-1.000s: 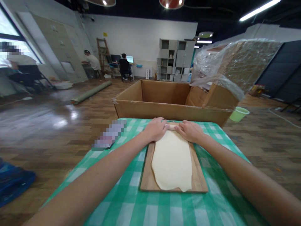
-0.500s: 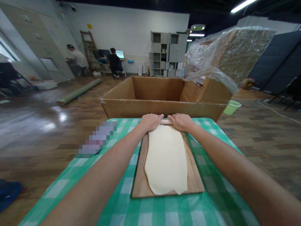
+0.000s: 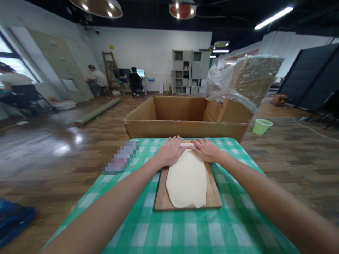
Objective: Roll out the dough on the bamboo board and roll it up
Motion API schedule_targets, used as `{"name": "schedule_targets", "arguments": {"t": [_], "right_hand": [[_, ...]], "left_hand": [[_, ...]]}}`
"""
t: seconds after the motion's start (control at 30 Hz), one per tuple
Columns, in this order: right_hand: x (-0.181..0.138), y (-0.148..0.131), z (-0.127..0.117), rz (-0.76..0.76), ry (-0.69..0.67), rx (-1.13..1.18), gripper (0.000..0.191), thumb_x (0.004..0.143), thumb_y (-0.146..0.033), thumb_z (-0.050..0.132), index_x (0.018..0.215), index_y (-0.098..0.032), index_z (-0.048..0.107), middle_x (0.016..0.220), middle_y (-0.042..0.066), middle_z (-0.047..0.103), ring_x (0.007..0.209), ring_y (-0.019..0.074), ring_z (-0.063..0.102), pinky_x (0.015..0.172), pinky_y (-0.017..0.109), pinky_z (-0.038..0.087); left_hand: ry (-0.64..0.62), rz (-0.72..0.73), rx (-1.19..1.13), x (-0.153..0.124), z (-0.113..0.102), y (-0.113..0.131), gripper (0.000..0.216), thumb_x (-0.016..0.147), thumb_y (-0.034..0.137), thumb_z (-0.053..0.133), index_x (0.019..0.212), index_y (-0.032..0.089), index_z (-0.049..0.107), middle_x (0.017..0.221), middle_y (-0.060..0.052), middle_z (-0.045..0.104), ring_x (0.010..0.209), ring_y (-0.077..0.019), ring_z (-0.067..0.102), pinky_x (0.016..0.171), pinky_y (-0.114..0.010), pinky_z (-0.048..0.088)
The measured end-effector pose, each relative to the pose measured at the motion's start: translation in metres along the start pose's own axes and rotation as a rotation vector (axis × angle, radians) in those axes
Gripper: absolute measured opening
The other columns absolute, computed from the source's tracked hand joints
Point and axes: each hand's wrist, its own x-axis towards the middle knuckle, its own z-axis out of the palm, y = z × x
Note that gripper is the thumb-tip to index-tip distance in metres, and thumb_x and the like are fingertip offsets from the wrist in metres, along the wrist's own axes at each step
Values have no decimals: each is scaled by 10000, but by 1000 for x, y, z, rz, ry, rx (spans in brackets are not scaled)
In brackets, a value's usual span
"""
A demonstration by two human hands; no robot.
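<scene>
While the big open cardboard box (image 3: 185,120) fills the floor just beyond the far edge, your work sits on the desk (image 3: 169,229) under its green-and-white checked cloth. A wooden board (image 3: 213,195) lies lengthwise in the middle of it, and the sheet of pale dough (image 3: 186,181) covers most of that board, rolled thin and flat with an uneven near edge. At the far end the sheet is curled into a small roll (image 3: 186,144), and that is where you have it: your left hand (image 3: 169,151) and right hand (image 3: 206,150) lie flat, palms down and fingers spread, side by side with the roll between and under the fingertips, neither one closed around anything. Treat the dough as soft, limp and light; it looks likely to stretch or tear if you lift it by one edge, and to stick to the wood. Hold it broadly along the rolled edge with both palms, pressing lightly. A blurred object (image 3: 120,160) lies on the cloth to your left.
</scene>
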Motion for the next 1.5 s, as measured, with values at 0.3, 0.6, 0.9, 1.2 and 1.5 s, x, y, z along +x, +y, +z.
{"name": "schedule_targets", "arguments": {"t": [0.3,0.6,0.9,1.2,1.5], "right_hand": [[-32,-5,-10,-51,8,-24,668,1090,-569,207,1657,-227,285,1611,181,431,1221,364,583,996,501,424],[6,16,-4,-49,-29,116,582,1114,-504,228,1625,-269,374,1502,155,516,1294,293,589,1088,401,398],[47,21,-4,125,-81,108,606,1104,-535,206,1434,-232,615,1316,150,692,1285,325,579,997,400,452],[-10,10,-27,351,32,94,784,1071,-656,128,1012,-185,752,1035,157,712,964,267,685,814,324,423],[-72,-65,-39,254,-70,95,527,1080,-622,285,1087,-208,611,1046,119,730,928,267,704,695,322,378]], "left_hand": [[97,-61,10,-33,-6,19,650,1043,466,357,1589,114,362,1603,-184,469,1504,-322,417,1273,-489,250],[105,-251,-273,-32,7,4,704,1011,451,418,1611,111,274,1698,-182,290,1602,-294,210,1302,-458,201],[108,-340,-421,-30,17,0,864,961,427,506,1636,45,126,1744,-226,35,1627,-305,36,1314,-476,137],[614,-519,-634,-32,9,-6,485,1047,399,364,1436,125,464,1433,-193,535,1405,-279,489,1217,-483,358],[427,-127,-540,-39,-10,2,252,1015,295,450,1073,191,672,1130,-87,686,1138,-241,618,1057,-399,467]]}}
